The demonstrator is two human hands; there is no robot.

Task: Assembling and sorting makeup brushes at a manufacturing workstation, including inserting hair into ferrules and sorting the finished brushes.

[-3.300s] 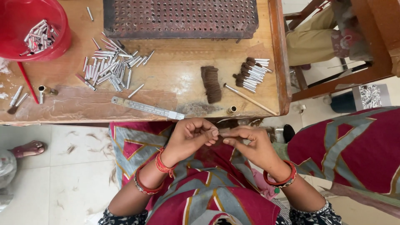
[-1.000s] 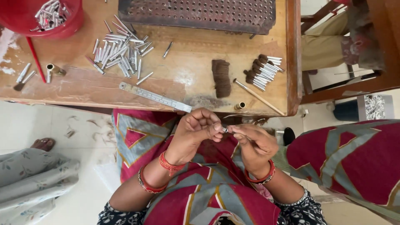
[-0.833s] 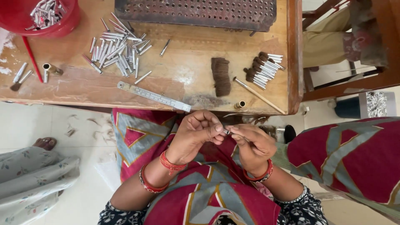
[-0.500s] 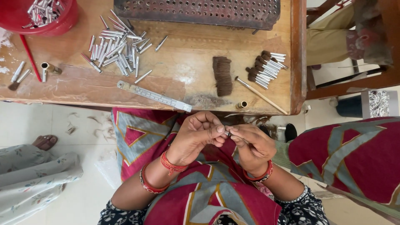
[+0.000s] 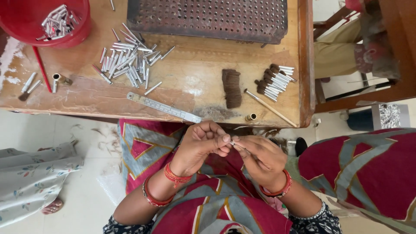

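In the head view, a small metal tube (image 5: 232,142) is pinched between the fingertips of the left hand (image 5: 201,145) and the right hand (image 5: 260,158), held over the lap just below the tabletop's (image 5: 190,86) near edge. A steel ruler (image 5: 164,107) is laid along that edge; loose tubes (image 5: 128,60) are scattered toward the far left corner.

Bare wood lies open between the steel ruler (image 5: 164,107) and scattered metal tubes (image 5: 128,65); the hair bundle (image 5: 232,88) flanks it.
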